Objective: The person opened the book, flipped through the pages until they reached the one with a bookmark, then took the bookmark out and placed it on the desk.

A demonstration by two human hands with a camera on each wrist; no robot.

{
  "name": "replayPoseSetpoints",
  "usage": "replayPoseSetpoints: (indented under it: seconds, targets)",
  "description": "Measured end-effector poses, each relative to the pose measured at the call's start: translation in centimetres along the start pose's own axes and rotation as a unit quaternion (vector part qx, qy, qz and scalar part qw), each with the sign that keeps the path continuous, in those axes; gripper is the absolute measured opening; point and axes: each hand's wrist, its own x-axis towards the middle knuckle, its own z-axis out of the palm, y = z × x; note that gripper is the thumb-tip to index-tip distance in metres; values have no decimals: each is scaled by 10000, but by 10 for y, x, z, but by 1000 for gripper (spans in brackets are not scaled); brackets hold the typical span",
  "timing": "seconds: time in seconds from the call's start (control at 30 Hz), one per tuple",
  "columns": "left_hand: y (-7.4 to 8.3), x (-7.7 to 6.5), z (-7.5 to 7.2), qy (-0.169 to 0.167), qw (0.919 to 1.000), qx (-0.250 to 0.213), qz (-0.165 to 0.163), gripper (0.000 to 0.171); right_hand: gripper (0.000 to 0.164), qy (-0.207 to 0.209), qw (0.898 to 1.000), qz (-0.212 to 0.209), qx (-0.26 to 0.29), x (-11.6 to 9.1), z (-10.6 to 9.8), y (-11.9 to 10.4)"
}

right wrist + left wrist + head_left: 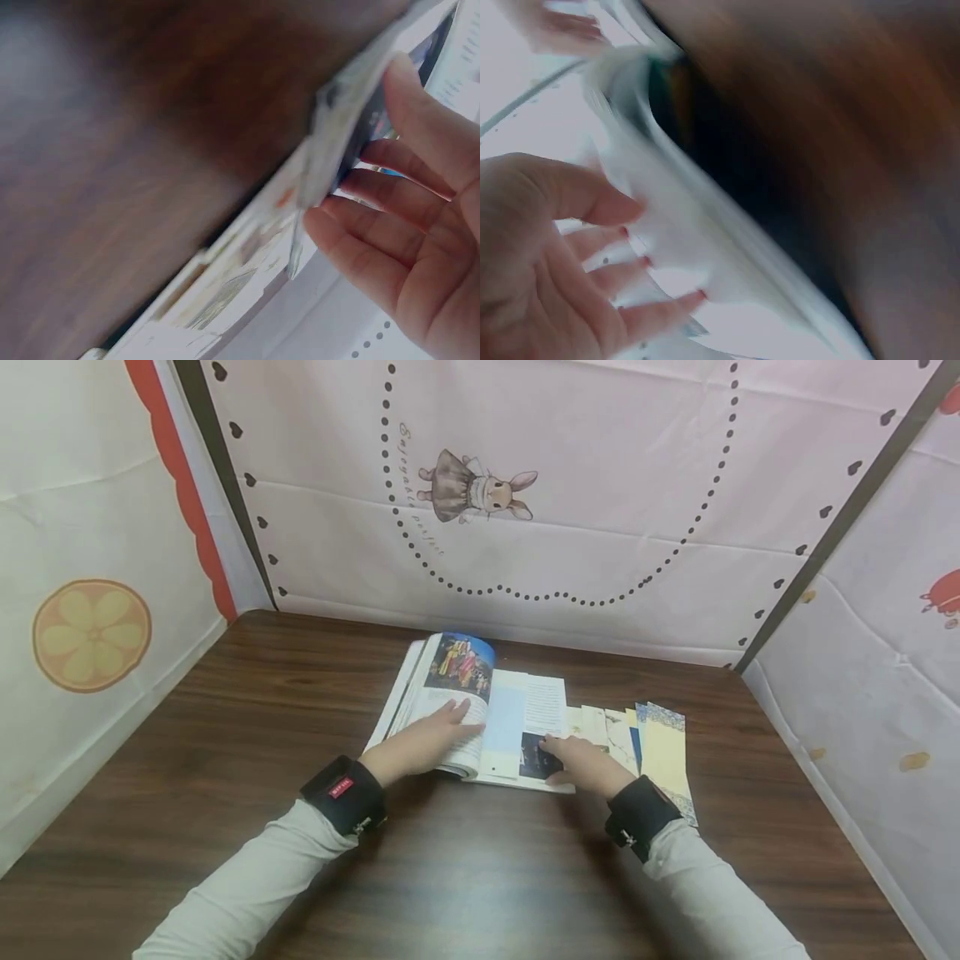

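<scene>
A thick book (508, 714) lies open on the brown table, its left-hand pages bowing upward near the middle. On the curved page is a colour photo (459, 664) of people in bright clothes. My left hand (431, 739) rests on this page below the photo; in the left wrist view the left hand (570, 247) has its fingers spread against the white paper. My right hand (588, 764) touches a dark picture (538, 756) low on the right-hand page. Up close, the right hand (409, 217) has fairly straight fingers at the page edge, thumb apart.
Right of the book several cards or booklets overlap, among them a pale yellow one (666, 747) with a patterned border. The wood-grain table (247, 710) meets a printed cloth wall (600, 485) behind, with more cloth at both sides.
</scene>
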Motion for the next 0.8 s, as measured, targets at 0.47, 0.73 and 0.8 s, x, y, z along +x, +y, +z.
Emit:
replayPoseSetpoints:
  seconds: [0.47, 0.73, 0.8]
  targets:
    - [14, 7, -1, -681, 9974, 76, -214, 93, 30, 301, 9479, 928, 3032, 37, -12, 1]
    - [17, 12, 0, -688, 9968, 324, -236, 94, 29, -25, 8318, 1783, 5256, 57, -4, -3]
    - [16, 13, 2, -678, 9970, 288, -220, 94, 23, -15, 8282, 1872, 5283, 59, -1, -3]
